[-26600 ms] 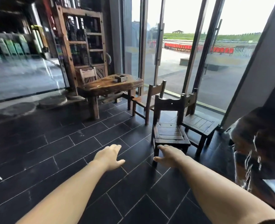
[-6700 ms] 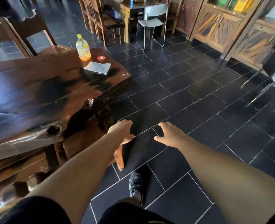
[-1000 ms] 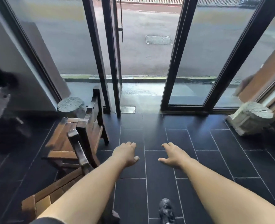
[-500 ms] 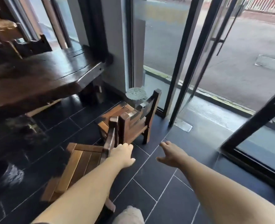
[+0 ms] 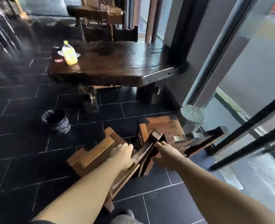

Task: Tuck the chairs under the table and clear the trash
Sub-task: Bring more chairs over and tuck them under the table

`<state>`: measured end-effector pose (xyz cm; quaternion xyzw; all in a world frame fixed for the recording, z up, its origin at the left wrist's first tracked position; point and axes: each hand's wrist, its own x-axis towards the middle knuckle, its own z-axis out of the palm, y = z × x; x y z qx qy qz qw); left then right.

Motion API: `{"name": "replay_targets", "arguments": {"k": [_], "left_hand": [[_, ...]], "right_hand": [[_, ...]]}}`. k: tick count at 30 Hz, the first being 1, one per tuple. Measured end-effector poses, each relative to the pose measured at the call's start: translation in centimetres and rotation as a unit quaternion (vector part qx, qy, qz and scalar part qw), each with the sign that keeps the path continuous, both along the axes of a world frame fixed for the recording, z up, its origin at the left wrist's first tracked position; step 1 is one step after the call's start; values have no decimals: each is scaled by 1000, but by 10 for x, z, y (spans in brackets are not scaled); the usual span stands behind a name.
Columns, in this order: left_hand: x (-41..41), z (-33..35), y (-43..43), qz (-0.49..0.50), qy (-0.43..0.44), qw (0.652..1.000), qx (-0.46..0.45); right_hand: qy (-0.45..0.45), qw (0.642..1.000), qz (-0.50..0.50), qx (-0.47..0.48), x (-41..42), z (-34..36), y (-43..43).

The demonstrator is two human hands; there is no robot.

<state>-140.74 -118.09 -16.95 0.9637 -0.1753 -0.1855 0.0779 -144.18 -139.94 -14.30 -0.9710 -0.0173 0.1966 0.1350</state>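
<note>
Worktop of dark, thick, glossy slab wood (image 5: 117, 62) stands ahead by the glass doors, near but apart from the chairs; largest item, and the target of the push. Near low chair of brown slatted wood (image 5: 96, 152) sits on the black tiled floor (image 5: 20, 152), seat toward the worktop, backrest toward the person; second similar wooden chair (image 5: 164, 126) just beside it on the right, backs close together, contact unclear. Left hand (image 5: 122, 154) lies on the left part of the near backrest, fingers curled, grip appears closed on the rail; right hand (image 5: 162, 147) at the top rail's right end, closure not fully visible, cannot tell. Black round bin (image 5: 56, 120) on the floor left of the chairs; yellow plastic bottle (image 5: 69, 54) and small papers on the worktop's far-left corner, trash not yet cleared.

Judgement: push low and straight, both hands even on the rail, aim the seat between the worktop legs; free it from the neighbouring chair first, else it may snag; blur limits detail.

Versus half a second ago: view has swung left, worktop now central; both hands have reached the backrest, then short of it.
</note>
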Motion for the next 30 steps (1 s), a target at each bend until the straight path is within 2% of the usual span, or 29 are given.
{"name": "replay_targets", "arguments": {"k": [5,9,13,19,24,30], "left_hand": [[-6,-9,21,120,36,991,-47],[-23,-26,25,213,47,972,-91],[-42,-40,11,290,4,951,-107],[-63,-72,-25,367,-43,926,-83],[-75,-94,-39,383,-84,920,-2],[-87,-121,-31,365,-142,920,22]], "right_hand": [[15,994,111,6,48,-14,20],[6,982,184,46,76,-35,34],[-20,952,304,10,92,-69,26],[-40,912,405,-49,112,-114,1],[-72,889,442,-92,112,-126,0],[-62,911,401,-68,115,-138,7]]}}
